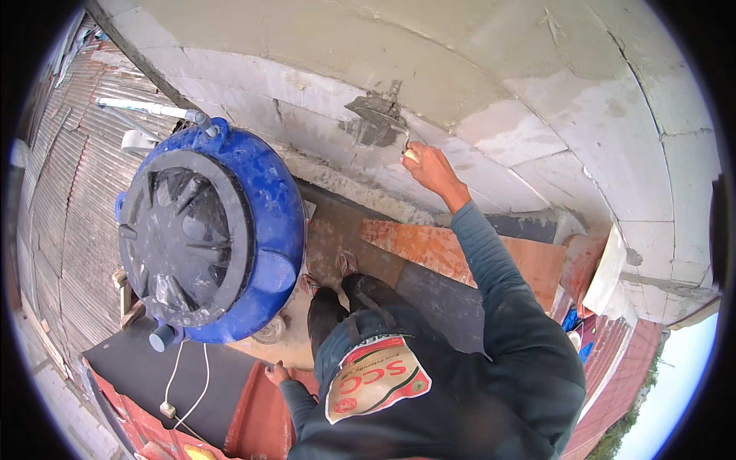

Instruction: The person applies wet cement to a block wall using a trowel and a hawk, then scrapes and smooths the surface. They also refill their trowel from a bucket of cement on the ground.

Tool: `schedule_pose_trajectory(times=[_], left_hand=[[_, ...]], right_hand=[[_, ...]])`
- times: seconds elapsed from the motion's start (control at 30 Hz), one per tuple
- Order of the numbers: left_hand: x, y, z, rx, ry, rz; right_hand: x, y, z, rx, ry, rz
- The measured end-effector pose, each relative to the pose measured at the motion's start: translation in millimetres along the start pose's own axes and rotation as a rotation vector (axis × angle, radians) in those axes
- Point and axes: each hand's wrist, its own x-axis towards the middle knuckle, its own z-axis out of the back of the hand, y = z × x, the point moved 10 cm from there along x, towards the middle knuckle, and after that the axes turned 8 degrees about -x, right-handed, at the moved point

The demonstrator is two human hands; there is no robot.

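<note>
My right hand (434, 172) grips the pale handle of a trowel (383, 116), reaching out to the block wall (452, 100). The trowel's pointed metal blade lies against the wall, over a patch of wet grey mortar (376, 135). Low at my left side hangs my left hand (277, 373), its fingertips a little apart and nothing visible in them. That hand is near the red metal sheet (257, 418) and the underside of a large blue tank (280, 230).
The tank has a black ribbed lid (188, 238) and a white pipe (146, 106). Corrugated roofing (77, 169) spreads at left. Orange-brown boards (429, 249) lean along the wall's foot. A white cable (205, 376) crosses a dark panel (146, 368). My shoes (347, 262) stand on a narrow ledge.
</note>
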Motion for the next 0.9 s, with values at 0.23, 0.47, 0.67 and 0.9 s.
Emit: schedule_pose_trajectory(times=[0.23,0.47,0.67,0.9], left_hand=[[8.9,-10.0,4.7,0.099,0.000,-0.013],[26.5,-19.1,-11.7,0.041,0.014,-0.050],[29.5,-14.6,-9.5,-0.009,0.016,-0.026],[34.0,-7.8,-0.4,0.047,-0.002,-0.071]], right_hand=[[-27.4,5.4,72.5,0.199,-0.143,-0.019],[-52.4,9.5,71.7,0.021,-0.342,0.029],[-65.1,11.9,70.8,-0.034,-0.433,-0.028],[-74.8,11.8,69.4,-0.073,-0.677,0.032]])
